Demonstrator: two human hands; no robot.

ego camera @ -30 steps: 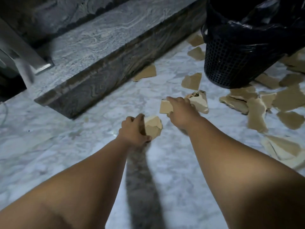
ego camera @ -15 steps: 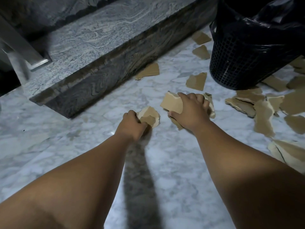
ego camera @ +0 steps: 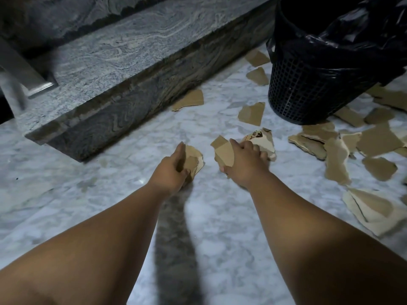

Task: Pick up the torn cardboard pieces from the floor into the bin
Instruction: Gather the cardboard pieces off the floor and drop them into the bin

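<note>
1. Two edges bound our reach. The step (ego camera: 110, 69) runs diagonally along the left, its near corner close to our left hand (ego camera: 172, 171), and the bin (ego camera: 308, 93) stands at the upper right. Plain marble floor (ego camera: 215, 227) shows between our forearms.
2. The bin is black mesh with a black liner (ego camera: 352, 40) draped over its rim. Its inside is too dark for us to tell what it holds.
3. Our left hand curls round a small stack of scraps (ego camera: 195, 158) low by the floor. Our right hand (ego camera: 244, 166) grips a brown piece (ego camera: 224, 150), its fingers lying on a printed piece (ego camera: 264, 139).
4. We count four loose pieces (ego camera: 252, 113) between step and bin: one against the step, three near the bin.
5. Right of the bin lies a pile (ego camera: 334, 159) too overlapped for us to count, with one large pale piece (ego camera: 370, 208) nearer us.
</note>
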